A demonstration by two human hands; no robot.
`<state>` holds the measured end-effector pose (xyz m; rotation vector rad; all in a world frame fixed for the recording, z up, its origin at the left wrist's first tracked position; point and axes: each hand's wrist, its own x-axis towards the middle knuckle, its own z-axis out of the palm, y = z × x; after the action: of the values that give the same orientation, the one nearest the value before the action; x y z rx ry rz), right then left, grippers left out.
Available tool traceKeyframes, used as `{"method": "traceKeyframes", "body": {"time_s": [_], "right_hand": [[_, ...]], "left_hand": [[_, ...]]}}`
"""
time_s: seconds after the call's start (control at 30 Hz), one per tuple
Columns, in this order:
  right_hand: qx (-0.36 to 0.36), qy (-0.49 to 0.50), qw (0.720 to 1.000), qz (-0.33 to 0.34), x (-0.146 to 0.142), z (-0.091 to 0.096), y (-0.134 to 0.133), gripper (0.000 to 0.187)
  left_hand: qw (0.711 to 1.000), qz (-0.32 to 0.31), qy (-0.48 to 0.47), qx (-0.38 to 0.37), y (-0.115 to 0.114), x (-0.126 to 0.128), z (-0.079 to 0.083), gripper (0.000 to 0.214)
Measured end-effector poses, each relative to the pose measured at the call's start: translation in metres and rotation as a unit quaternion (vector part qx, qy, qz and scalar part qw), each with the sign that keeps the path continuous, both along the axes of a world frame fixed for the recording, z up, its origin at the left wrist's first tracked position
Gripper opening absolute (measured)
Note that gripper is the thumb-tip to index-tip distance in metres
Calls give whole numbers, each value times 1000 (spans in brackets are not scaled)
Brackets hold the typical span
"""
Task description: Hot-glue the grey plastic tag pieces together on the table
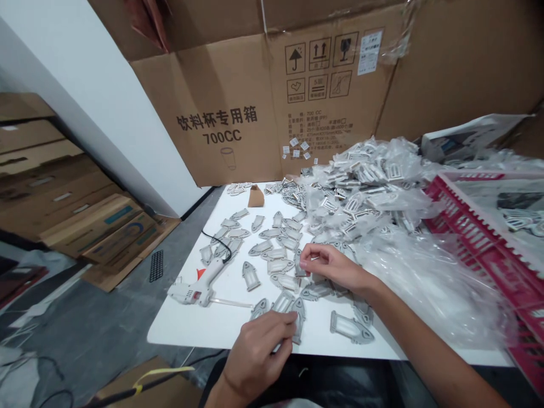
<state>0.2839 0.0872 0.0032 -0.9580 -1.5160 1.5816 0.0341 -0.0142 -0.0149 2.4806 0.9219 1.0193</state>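
Note:
Several flat grey plastic pieces [272, 249] lie spread over a white table [191, 323]. My left hand [259, 351] is at the table's near edge, fingers curled around one grey piece [297, 323]. My right hand [327, 266] hovers over the middle of the spread, thumb and fingers pinched on a small grey piece [300, 262]. A white hot glue gun [198, 286] lies on the table to the left of both hands, its black cord running away from it.
A heap of bagged grey pieces [365, 187] and loose clear plastic bags [425, 272] fills the table's right side. A red plastic crate [488, 243] stands at the right. Large cardboard boxes [238, 113] form a wall behind. Flattened cartons [85, 221] lie on the floor at left.

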Motion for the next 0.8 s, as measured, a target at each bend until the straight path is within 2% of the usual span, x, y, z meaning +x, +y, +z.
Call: {"method": "traceKeyframes", "body": {"time_s": [0.3, 0.63, 0.8], "right_hand": [[-1, -3, 1000, 4, 1, -5, 1, 28], [14, -8, 1000, 5, 2, -7, 3, 28], [7, -10, 1000, 5, 2, -8, 3, 33]], "left_hand": [[997, -27, 56, -35, 8, 1, 12, 24], [995, -52, 76, -26, 15, -2, 11, 25], [995, -59, 73, -14, 15, -3, 9, 24]]}}
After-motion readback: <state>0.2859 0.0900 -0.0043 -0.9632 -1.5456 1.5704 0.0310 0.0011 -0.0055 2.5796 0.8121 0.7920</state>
